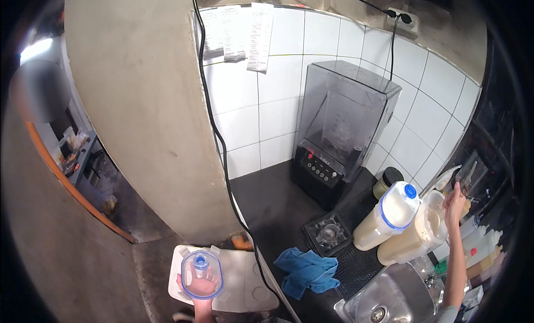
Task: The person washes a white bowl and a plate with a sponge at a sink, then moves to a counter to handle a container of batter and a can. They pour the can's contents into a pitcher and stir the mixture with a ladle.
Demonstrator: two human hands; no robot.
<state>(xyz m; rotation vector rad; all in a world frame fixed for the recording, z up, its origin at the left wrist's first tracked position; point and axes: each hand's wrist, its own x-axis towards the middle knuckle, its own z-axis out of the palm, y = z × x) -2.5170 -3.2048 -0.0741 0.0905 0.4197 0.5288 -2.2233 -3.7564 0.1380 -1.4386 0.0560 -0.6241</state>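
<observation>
On my left hand (203, 283), palm up with its fingers spread, rests a clear plastic lid (201, 251) with a blue seal and a blue cap. My right hand (454, 202) is at the far right, above an uncovered plastic pitcher (411, 243) of pale brown liquid; its fingers are closed around something thin, perhaps a utensil handle, too small to tell. A second pitcher (373, 229), with a white lid and a blue cap, stands beside the uncovered one. Behind them is a jar (381, 189) with a black lid.
A covered blender (333, 131) stands against the tiled wall. Nearer are a black jar rinser (327, 233), a blue cloth (306, 273) and a steel sink (392, 291). Several squeeze bottles (475, 243) line the right. A black cable (221, 143) hangs down the wall's edge. A person is visible far left.
</observation>
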